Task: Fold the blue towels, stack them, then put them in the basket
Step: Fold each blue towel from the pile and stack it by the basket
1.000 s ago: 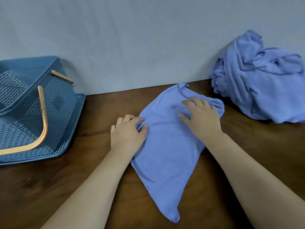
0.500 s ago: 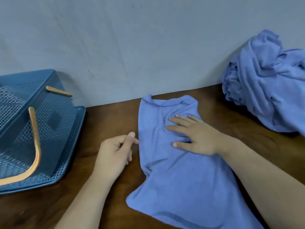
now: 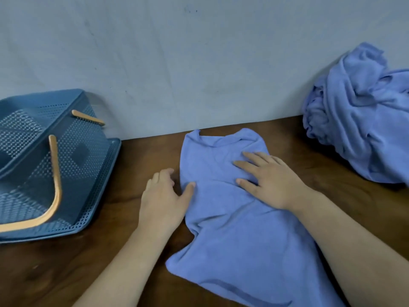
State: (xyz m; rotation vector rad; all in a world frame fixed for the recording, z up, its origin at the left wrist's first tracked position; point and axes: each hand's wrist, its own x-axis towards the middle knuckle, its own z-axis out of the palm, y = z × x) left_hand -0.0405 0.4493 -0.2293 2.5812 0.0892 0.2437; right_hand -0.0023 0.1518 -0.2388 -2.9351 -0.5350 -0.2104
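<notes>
Head view, leftmost: basket (image 3: 88, 173) tilted on the table (image 3: 66, 273); left hand (image 3: 162, 202), earlier curled beside the towel (image 3: 232, 240), now relaxed with thumb on its left edge; right hand (image 3: 272, 180) flat, still pressing it mid-table; crumpled pile (image 3: 363, 120) far right

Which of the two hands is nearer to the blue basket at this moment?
Left. The left hand lies on the table at the towel's left edge, on the side facing the basket. The right hand rests flat on the towel, farther to the right.
</notes>
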